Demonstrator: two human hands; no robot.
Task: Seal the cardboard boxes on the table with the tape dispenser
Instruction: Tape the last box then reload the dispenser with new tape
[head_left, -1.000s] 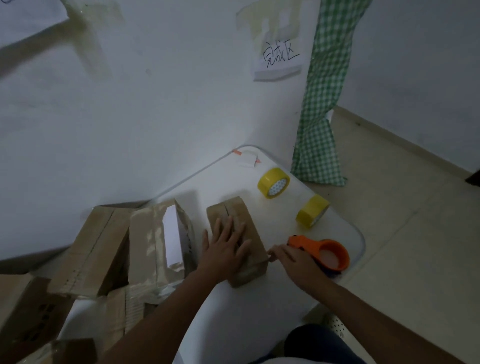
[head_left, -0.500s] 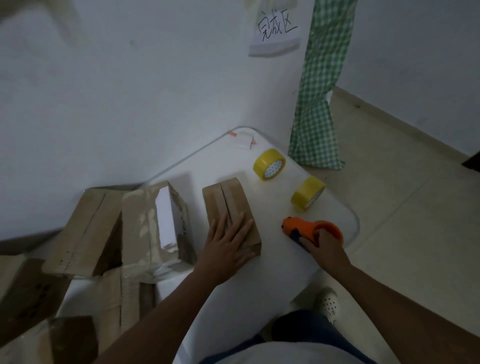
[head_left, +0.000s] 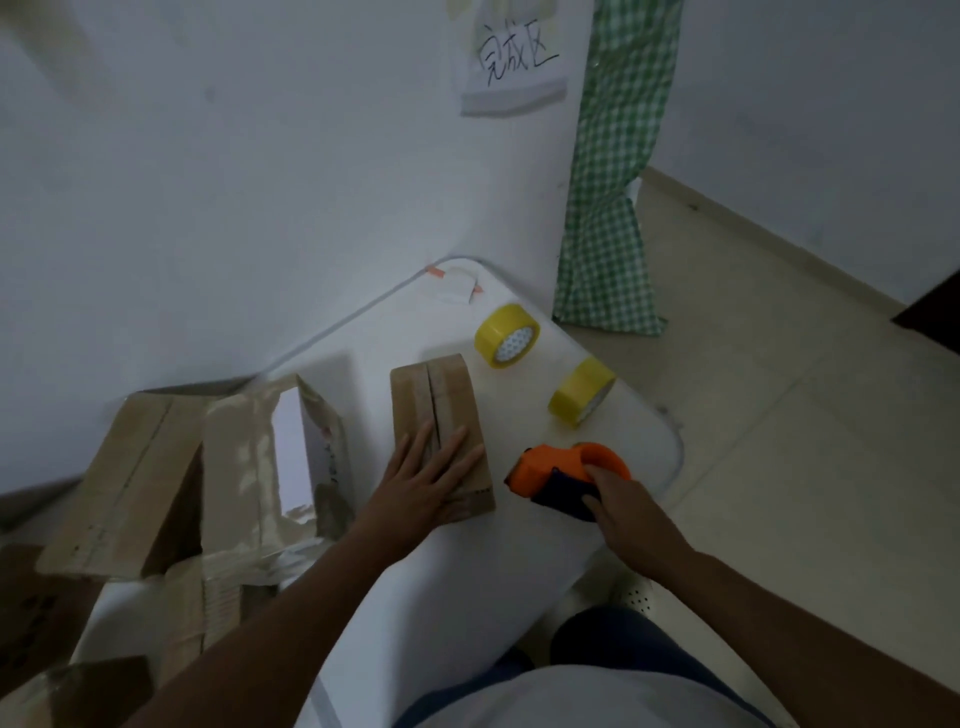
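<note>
Small brown cardboard box (head_left: 439, 415), flaps unsealed, on white table (head_left: 467, 561): left hand (head_left: 426, 478) flat on top. Right hand (head_left: 621, 499) grips orange tape dispenser (head_left: 558, 467) just beside it.

The person has two bare arms with no sleeves showing. They wear a white top (head_left: 582, 696), dark blue trousers (head_left: 623, 644) and a white shoe with little holes (head_left: 636, 597).
</note>
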